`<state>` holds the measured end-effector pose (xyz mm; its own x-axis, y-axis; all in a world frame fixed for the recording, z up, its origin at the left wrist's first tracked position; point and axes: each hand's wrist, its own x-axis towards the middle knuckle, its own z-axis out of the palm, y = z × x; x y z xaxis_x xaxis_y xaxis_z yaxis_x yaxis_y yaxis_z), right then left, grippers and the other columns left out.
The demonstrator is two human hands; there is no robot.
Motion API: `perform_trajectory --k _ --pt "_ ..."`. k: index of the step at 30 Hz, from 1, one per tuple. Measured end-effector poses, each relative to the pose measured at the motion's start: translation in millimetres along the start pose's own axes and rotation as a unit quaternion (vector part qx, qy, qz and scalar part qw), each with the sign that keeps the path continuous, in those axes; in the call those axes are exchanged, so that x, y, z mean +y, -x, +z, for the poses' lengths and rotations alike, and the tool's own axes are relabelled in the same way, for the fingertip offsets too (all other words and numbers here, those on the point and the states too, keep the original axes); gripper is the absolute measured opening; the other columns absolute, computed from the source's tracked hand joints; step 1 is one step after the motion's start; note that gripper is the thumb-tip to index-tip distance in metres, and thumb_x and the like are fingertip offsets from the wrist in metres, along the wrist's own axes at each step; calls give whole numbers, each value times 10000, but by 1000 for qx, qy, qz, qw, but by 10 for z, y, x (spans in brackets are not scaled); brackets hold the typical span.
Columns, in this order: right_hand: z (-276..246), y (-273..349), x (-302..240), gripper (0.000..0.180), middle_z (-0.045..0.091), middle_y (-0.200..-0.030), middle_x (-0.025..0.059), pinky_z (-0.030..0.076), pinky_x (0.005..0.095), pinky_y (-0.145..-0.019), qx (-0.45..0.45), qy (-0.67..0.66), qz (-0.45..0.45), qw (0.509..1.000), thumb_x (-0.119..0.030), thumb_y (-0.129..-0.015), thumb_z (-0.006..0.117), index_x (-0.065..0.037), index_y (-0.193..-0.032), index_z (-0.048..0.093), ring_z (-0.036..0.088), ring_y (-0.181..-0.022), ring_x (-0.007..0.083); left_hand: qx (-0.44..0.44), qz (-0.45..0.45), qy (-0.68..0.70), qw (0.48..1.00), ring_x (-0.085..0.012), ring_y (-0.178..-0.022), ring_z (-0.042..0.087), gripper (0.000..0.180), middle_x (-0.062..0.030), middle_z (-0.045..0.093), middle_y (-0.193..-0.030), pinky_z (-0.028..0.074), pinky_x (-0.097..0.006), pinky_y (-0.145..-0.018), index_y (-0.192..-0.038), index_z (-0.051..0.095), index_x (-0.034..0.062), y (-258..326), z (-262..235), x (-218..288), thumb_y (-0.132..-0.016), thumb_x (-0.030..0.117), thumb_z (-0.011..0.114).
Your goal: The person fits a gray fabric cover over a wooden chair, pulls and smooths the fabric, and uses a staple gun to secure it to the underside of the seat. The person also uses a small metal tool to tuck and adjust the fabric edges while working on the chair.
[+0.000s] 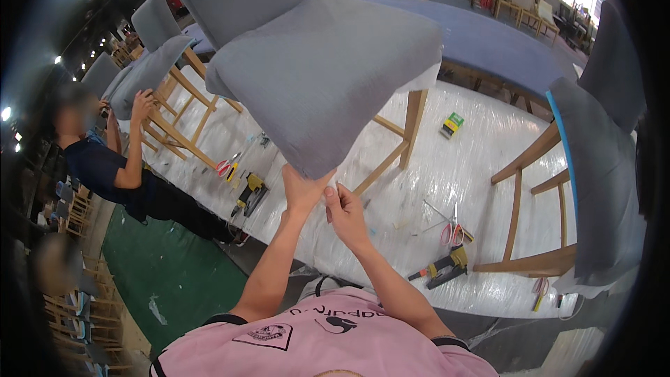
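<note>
Head view: right hand (346,215) apparently pinches pale lining (421,79) beneath grey seat cover (328,77); left hand (305,193) adjacent, closure hidden. Judged corner-fitting; next needs even tension.

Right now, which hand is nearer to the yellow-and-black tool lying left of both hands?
Left. The left hand, at a corner of the grey seat, is right of the tool; the right hand is farther right.

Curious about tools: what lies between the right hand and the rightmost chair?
Head view: scissors, a yellow-and-black tool and smaller items lie between the right hand and rightmost chair.
</note>
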<state>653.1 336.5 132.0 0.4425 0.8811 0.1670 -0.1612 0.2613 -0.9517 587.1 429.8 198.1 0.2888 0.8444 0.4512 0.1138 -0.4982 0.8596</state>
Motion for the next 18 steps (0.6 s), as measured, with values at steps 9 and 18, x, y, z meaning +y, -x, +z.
perform_trajectory --k 9,18 --pt "-710 1695 830 233 653 -772 208 485 490 -668 -120 261 92 954 -234 -974 566 -19 -914 635 634 -740 404 53 -99 -113 987 -260 -1142 596 632 -179 622 -1241 438 -374 -1023 -1266 532 -104 94 60 -11 -784 137 864" --pt "-779 1340 996 403 716 -860 146 523 474 -707 -94 269 165 944 -266 -918 635 -110 -1283 567 684 -824 388 -260 -264 -190 909 -285 -1375 475 668 -225 507 -1467 345 -383 -1164 -1453 445 -70 1701 -254 -1410 -986 358 657"
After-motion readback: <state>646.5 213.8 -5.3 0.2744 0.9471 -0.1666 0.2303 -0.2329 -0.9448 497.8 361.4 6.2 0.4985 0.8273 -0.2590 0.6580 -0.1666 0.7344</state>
